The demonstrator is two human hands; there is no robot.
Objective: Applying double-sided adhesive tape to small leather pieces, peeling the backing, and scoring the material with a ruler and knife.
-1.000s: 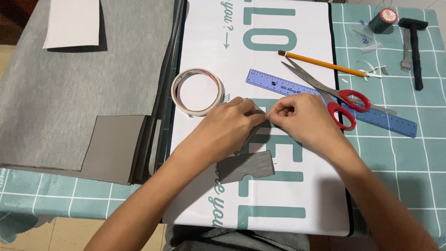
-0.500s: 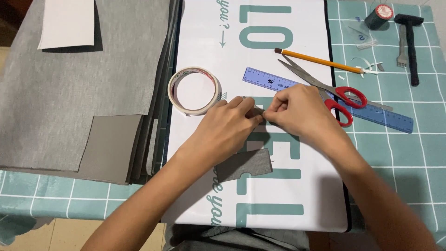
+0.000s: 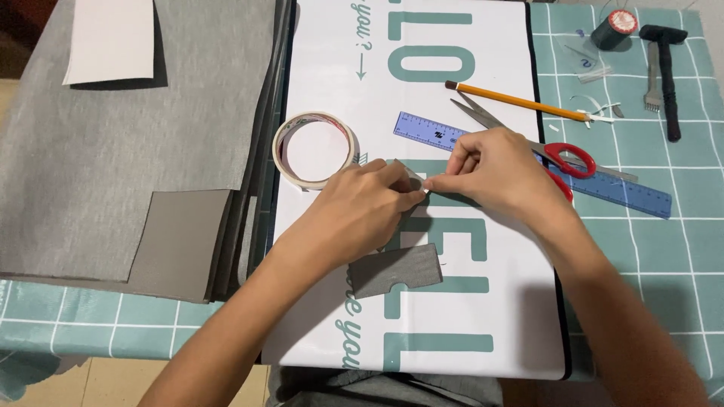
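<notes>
Head view: I see my left hand [image 3: 362, 215] and right hand [image 3: 494, 173] meeting on the white mat [image 3: 452, 301], fingertips of both pinched together on a small grey piece [image 3: 411, 175] just right of the tape roll [image 3: 313, 149]. A grey cutout [image 3: 396, 270] lies below the roll; scissors [image 3: 562, 154] and ruler [image 3: 626, 190] lie to its right.

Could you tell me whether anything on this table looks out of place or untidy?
Little stands out. Small clear scraps lie loose by the thread spool, and the scissors rest across the ruler.
</notes>
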